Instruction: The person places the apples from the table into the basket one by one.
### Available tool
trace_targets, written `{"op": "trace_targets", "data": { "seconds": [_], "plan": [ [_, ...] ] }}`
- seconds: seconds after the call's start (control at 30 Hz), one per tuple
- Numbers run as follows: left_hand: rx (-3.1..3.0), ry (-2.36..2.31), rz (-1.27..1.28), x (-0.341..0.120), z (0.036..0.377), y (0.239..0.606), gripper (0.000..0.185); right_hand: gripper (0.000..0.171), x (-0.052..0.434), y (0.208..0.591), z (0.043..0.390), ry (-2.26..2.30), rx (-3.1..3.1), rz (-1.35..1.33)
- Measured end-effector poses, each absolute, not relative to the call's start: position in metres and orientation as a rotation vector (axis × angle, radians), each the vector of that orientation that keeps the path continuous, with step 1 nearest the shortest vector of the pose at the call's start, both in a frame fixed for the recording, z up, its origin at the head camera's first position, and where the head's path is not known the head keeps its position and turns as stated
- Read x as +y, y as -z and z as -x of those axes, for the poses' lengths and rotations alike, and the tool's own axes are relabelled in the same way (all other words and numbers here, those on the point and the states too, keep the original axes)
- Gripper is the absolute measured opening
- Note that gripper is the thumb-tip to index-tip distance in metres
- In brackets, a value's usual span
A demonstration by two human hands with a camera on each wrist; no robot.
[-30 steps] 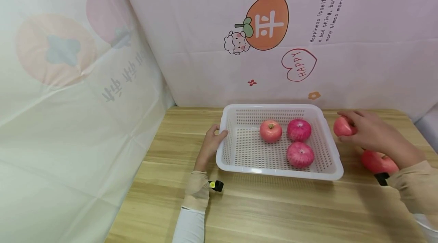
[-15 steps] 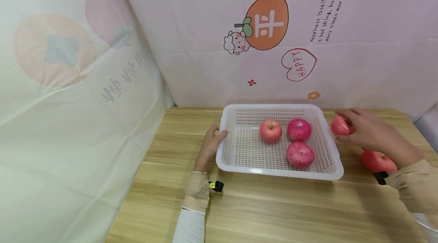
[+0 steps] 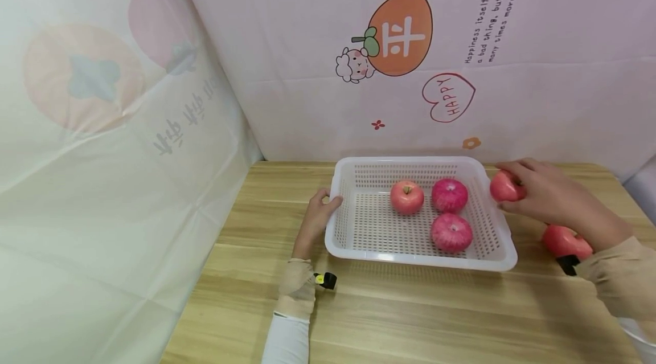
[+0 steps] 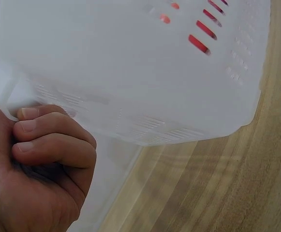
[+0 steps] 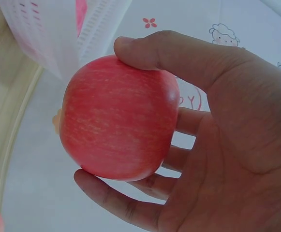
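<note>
3 apples sit inside the white basket [image 3: 400, 257] in the head view: 1 light red apple [image 3: 407, 197], stem up, and 2 deep-pink apples [image 3: 451, 232] to its right. Compared with 1.0 s ago, the right hand [image 3: 545, 192] has shifted leftward, toward the basket. The held apple [image 3: 504, 187] moved with it; its outline now meets the right rim, where a narrow gap showed earlier. Actual contact with the rim: cannot tell. Left hand [image 3: 314, 219]: same place, at the basket's left side, thumb lying over the rim. 1 further red apple [image 3: 565, 240] rests on the wooden table [image 3: 410, 318], right of the basket, partly hidden by the right forearm.

Left wrist view: left hand's fingers [image 4: 58, 147] curled tightly at the basket's edge, gripping it. Red and orange patches show through the basket's slots.

Right wrist view: right hand spread about as wide as the held apple, thumb on its upper side, other fingers bent around the back and lower side. Grip firmly on the fruit; a gap remains between apple and palm. Basket corner shows beyond the apple, upper left.
</note>
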State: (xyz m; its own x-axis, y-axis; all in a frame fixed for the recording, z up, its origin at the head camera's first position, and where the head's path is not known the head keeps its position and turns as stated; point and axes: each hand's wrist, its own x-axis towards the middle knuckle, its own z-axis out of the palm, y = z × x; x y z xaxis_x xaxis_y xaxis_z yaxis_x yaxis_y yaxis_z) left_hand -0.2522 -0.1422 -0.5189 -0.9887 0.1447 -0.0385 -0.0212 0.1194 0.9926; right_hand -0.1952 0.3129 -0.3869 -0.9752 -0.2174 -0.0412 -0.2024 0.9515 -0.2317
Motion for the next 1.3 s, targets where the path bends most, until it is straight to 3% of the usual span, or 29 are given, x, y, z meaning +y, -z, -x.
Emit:
{"op": "trace_targets", "data": {
  "seconds": [1.3],
  "plan": [
    [2.229, -2.005, -0.125, -0.144, 0.252, 0.521, 0.031, 0.086, 0.269, 0.382, 0.194, 0.291, 3.075, 0.548]
  ]
}}
